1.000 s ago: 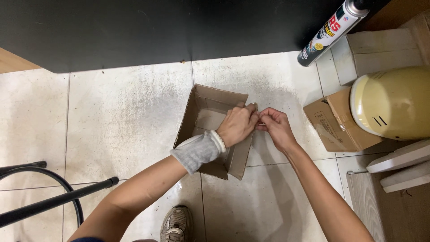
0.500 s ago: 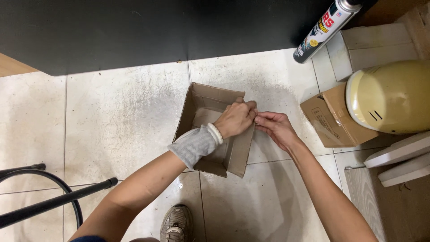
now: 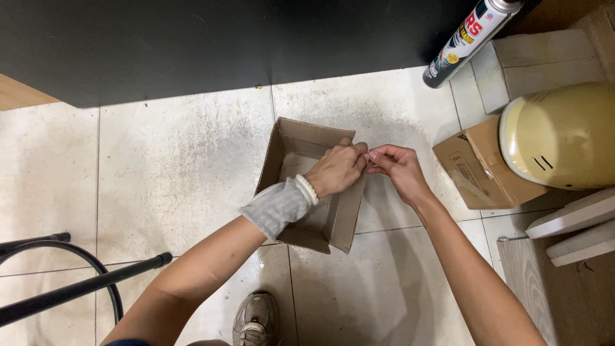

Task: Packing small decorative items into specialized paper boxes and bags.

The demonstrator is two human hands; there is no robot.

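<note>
In the head view, an open brown corrugated cardboard box point(image 3: 314, 192) is held low above the pale tiled floor point(image 3: 173, 166), its open side turned up to the camera and its inside empty as far as can be seen. The left hand point(image 3: 336, 170), with a grey knitted sleeve and a white band at the wrist, reaches across the opening and closes on the right wall of the box near the upper corner. The right hand point(image 3: 394, 168) meets it from outside, its fingertips pinched narrow on something very small at the same edge; what this is, I cannot tell. The box looks light and quite stiff, but its thin walls probably bend if pressed in the middle, so the corners and folded edges seem the better places to hold. A second, smaller brown carton point(image 3: 477, 170) and a cream round container point(image 3: 564, 134) stand at the right, well apart.
</note>
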